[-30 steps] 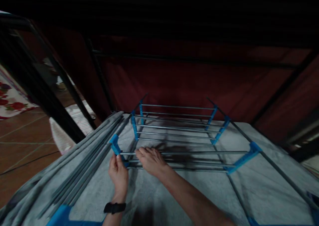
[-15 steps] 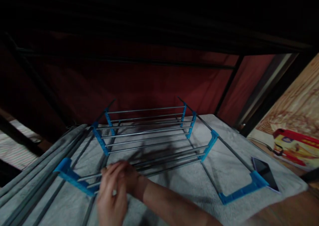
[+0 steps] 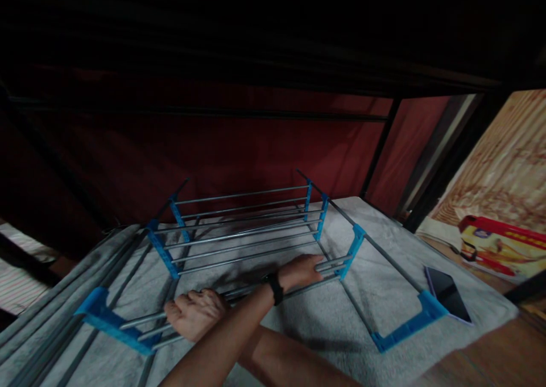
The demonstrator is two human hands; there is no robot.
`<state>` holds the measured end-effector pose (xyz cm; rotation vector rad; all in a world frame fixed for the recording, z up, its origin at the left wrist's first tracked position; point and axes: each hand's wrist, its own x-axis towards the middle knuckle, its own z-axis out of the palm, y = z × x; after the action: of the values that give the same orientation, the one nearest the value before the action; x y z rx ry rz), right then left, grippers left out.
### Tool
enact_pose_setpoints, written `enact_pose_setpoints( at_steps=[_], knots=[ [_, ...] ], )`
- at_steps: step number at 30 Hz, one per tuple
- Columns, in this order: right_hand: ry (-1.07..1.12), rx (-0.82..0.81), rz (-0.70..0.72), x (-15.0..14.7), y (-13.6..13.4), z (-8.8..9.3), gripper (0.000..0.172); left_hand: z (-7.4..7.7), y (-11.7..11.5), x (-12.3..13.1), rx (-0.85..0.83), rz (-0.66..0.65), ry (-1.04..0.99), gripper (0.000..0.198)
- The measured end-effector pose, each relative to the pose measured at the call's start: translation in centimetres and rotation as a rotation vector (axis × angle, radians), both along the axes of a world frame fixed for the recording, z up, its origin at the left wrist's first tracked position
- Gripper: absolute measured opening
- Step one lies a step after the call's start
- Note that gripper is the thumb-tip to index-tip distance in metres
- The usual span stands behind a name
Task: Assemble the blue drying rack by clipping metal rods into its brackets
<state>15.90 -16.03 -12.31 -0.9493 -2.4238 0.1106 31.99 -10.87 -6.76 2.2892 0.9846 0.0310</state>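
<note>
A folding drying rack point(image 3: 239, 228) of grey metal rods and blue plastic brackets lies flat on a grey towel point(image 3: 384, 284). My arms are crossed over it. My left hand point(image 3: 303, 270), with a black watch on the wrist, reaches right and curls its fingers over the front rods beside a blue bracket point(image 3: 354, 248). My right hand point(image 3: 194, 314) is closed in a fist round the same front rods near the left blue bracket point(image 3: 106, 319).
A dark phone point(image 3: 447, 293) lies on the towel's right side beside a loose blue bracket point(image 3: 405, 327). A red and yellow object point(image 3: 499, 245) sits further right. Dark red cloth and black frame bars point(image 3: 379, 142) close off the back.
The view has swung to the right. My left hand has crossed over my right arm to the right end of the front rods; my right hand stays gripping them at the left.
</note>
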Motion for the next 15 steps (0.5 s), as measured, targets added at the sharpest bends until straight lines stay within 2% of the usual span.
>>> enact_pose_setpoints(
  at_steps=[4, 6, 9, 11, 13, 15],
  knots=[
    [-0.083, 0.174, 0.087, 1.6, -0.3, -0.2, 0.027, -0.9, 0.6, 1.4, 0.027, 0.025, -0.129, 0.035],
    [-0.044, 0.274, 0.153, 3.8, -1.1, -1.3, 0.033, -1.5, 1.0, 1.6, 0.036, 0.026, -0.162, 0.036],
    [0.052, 0.26, 0.162, 8.6, -3.3, -5.1, 0.034, -2.6, 1.4, 1.7, 0.046, 0.045, -0.181, 0.039],
    [0.135, 0.175, 0.12, 12.8, -4.7, -8.2, 0.031, -3.1, 1.6, 1.7, 0.051, 0.055, -0.185, 0.039],
    [0.249, 0.049, -0.025, 17.9, -5.6, -10.8, 0.034, -3.4, 1.6, 1.7, 0.053, 0.06, -0.193, 0.037],
    [0.449, -0.029, -0.201, 23.7, -5.8, -12.4, 0.03, -3.4, 1.5, 1.7, 0.048, 0.06, -0.206, 0.036]
  ],
)
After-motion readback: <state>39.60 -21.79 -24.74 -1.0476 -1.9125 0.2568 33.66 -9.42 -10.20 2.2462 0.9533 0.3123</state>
